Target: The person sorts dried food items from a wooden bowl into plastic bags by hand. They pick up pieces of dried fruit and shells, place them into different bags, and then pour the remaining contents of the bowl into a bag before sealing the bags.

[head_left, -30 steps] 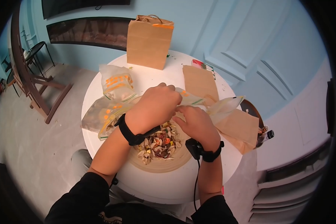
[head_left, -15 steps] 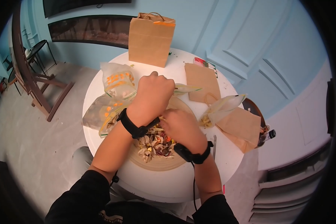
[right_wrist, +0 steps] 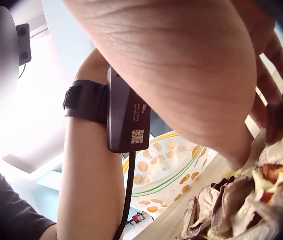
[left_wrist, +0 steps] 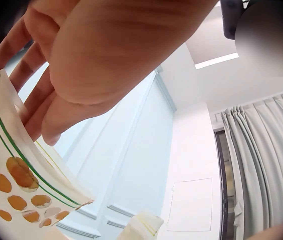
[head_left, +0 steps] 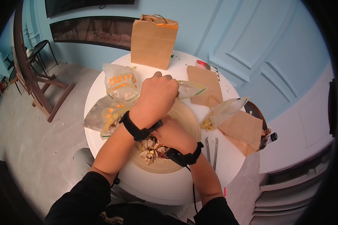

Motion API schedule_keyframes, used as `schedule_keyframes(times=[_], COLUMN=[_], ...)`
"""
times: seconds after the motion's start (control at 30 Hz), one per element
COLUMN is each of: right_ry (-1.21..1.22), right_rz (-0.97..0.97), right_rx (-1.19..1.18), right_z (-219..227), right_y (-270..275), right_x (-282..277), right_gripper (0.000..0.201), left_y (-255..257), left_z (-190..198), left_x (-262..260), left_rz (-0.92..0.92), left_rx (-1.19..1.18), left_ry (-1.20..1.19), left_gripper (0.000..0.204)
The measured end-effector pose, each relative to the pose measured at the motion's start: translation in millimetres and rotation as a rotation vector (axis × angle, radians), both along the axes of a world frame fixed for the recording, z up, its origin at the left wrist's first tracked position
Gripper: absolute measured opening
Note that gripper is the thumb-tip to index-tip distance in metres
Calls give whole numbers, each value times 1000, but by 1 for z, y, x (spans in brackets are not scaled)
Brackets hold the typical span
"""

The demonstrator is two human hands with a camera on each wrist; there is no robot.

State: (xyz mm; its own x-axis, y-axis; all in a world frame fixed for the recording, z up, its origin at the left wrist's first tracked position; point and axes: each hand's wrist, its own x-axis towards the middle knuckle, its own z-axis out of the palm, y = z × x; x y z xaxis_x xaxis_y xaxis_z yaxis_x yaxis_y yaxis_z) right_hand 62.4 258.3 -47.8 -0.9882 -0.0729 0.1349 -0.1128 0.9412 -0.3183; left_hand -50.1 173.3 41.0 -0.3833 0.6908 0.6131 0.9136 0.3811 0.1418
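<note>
While the left hand (head_left: 158, 93) reaches over the far part of the round beige plate (head_left: 191, 117), its thumb and fingers pinch the rim of an orange-dotted zip bag (left_wrist: 46, 182), the hand closed only as far as that hold needs; the bag lies toward the plate's far edge, its green seal strip in plain sight. The right hand (head_left: 176, 135) is low over the plate, passing beneath the left wrist; its thumb stands a little apart from the fingers, which reach into the pile of dried petals (head_left: 149, 150) (pale curled pieces mixed with dark, orange and yellow ones); petals hide the fingertips, so I cannot tell whether they have hold of anything. The pile sits on the plate, partly covered by that hand; two more dotted zip bags, an upper one (head_left: 121, 80) and a lower one (head_left: 101, 112), lie to the plate's left, while a clear zip bag with yellowish bits (head_left: 222, 111) and slim metal tongs (head_left: 216, 152) lie to its right; beyond the plate stands a kraft paper carrier bag (head_left: 154, 45) with a twisted handle; a folded brown paper bag (head_left: 243, 132) lies farther to the plate's right.
</note>
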Motion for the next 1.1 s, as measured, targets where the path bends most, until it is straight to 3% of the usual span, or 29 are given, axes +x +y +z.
schedule_keyframes(times=[0.13, 0.23, 0.33, 0.63, 0.73, 0.83, 1.1], right_ry=[19, -70, -56, 54, -108, -167, -87], right_rz=[-23, -46, -29, -103, -132, -42, -36], right_rx=[-96, -31, -100, -134, -104, -31, -54], right_z=[3, 7, 7, 32, 25, -3, -2], right_y=[1, 1, 3, 1, 2, 13, 15], right_x=[-4, -5, -5, -3, -3, -7, -3], right_gripper=[17, 18, 29, 23, 21, 22, 33], left_y=[0, -1, -1, -3, -3, -3, -2], left_z=[0, 2, 1, 1, 2, 2, 2], left_x=[-2, 0, -2, -3, -2, -2, -2], left_rz=[-6, -2, -35, -56, -51, -60, -59], left_rx=[-10, -41, -59, -56, -64, -64, -83], left_ry=[7, -26, -49, -70, -74, -82, -87], left_gripper=[14, 12, 14, 18, 18, 18, 17])
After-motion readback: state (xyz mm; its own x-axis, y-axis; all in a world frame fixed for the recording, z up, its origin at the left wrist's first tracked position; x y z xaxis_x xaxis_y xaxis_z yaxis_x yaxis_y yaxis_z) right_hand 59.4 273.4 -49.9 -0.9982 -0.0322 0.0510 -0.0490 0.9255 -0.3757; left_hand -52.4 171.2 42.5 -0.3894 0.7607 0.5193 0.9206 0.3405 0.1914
